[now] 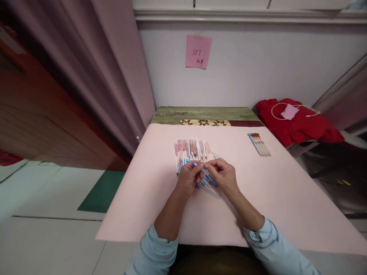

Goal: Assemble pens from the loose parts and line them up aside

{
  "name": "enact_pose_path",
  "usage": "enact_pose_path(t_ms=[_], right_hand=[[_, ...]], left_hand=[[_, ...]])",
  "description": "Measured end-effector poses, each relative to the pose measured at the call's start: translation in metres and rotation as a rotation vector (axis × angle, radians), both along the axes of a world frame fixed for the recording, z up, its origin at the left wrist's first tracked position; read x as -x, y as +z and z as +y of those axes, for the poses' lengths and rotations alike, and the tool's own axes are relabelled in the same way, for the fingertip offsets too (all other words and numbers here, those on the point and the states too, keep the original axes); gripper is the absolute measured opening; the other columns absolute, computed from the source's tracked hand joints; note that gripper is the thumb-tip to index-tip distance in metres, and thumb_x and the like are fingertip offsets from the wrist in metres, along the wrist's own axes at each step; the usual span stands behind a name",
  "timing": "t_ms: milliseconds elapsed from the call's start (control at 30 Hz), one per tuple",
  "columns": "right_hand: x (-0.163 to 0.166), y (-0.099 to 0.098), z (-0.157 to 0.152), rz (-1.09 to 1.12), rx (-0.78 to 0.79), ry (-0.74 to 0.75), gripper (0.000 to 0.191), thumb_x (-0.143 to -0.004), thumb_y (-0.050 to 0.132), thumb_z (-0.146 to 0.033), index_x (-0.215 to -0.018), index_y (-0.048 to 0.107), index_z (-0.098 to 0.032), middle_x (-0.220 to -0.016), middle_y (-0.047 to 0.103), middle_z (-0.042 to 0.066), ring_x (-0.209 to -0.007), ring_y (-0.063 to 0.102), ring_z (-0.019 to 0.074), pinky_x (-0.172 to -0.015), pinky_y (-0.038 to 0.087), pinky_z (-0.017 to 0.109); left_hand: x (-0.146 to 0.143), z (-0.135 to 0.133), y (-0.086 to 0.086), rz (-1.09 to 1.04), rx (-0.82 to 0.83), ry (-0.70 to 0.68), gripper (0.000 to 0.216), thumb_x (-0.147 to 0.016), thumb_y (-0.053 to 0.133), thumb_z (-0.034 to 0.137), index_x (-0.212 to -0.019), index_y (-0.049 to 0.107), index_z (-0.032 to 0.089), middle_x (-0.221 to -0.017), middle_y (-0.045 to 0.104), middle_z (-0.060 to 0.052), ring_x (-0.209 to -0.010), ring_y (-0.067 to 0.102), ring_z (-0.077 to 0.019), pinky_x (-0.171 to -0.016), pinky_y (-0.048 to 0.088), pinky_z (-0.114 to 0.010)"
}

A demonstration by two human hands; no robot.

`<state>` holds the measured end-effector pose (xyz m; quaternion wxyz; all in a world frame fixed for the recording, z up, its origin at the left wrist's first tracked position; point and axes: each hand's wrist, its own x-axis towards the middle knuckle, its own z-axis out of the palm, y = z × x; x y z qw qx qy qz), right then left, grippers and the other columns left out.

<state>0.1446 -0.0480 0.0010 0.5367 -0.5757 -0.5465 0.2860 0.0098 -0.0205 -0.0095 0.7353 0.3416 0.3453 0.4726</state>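
Near the middle of the pink table point(286, 198), a blue pen point(200, 165), pinched at both ends. Left hand point(189, 177) curled tight on one end, right hand point(222, 175) curled tight on the other, fingers narrow and close, tips almost touching. Held a bit above the table, likely so both thumbs can work on it. Cannot tell if a cap is coming off or going on; too small to see.

Right under the hands, a loose pile of pens point(190, 149), side by side, most pointing away, some blue ones poking out below the palms. Kept close, so easy to grab. Part of the pile hidden by the hands.

Farther off to the right, a small bunch of pens point(259, 144), neat and tight together, well apart from the pile. Looks like a set put aside on purpose.

Behind the pink top, a green strip point(203, 114) of cloth with star shapes at the table's far end. Up on the wall, a pink note point(198, 51) with writing. To the right, off the table, a red cloth point(295, 124) with a white cord point(286, 107) and a small pink paper point(289, 112) on it. To the left, a curtain point(114, 76) hanging down to the floor.

Nothing between the hands and either group of pens.
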Motion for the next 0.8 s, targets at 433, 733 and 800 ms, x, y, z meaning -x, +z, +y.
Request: enact_pose_path(t_ms=[433, 733, 800], right_hand=[[-0.007, 0.000, -0.003, 0.360, 0.076, -0.075, 0.029, -0.076, 0.070, -0.045, -0.079, 0.066, -0.016, -0.058, 0.054, -0.004, -0.052, 0.043, 0.0091, -0.049, 0.036, 0.021], [-0.002, 0.007, -0.010, 0.184, -0.069, -0.069, 0.020, -0.083, 0.067, -0.038, -0.083, 0.068, -0.017, -0.065, 0.059, -0.001, -0.055, 0.049, 0.0105, -0.053, 0.041, 0.024], [0.000, 0.014, -0.013, 0.046, -0.154, -0.070, 0.016, -0.084, 0.066, -0.034, -0.084, 0.070, -0.018, -0.072, 0.064, 0.001, -0.060, 0.054, 0.0118, -0.058, 0.045, 0.025]], left_hand=[[0.005, 0.004, 0.011, -0.524, 0.354, 0.131, 0.012, -0.086, 0.053, 0.003, -0.092, 0.063, 0.007, -0.078, 0.061, -0.005, -0.061, 0.058, -0.0032, -0.050, 0.046, -0.006], [0.003, 0.001, 0.018, -0.664, 0.494, 0.155, 0.022, -0.096, 0.038, 0.007, -0.102, 0.059, 0.003, -0.085, 0.061, -0.009, -0.058, 0.057, -0.0017, -0.048, 0.048, -0.004], [0.002, 0.000, 0.019, -0.640, 0.487, 0.152, 0.020, -0.096, 0.040, 0.006, -0.098, 0.060, 0.003, -0.084, 0.061, -0.009, -0.057, 0.057, -0.0017, -0.047, 0.047, -0.004]])
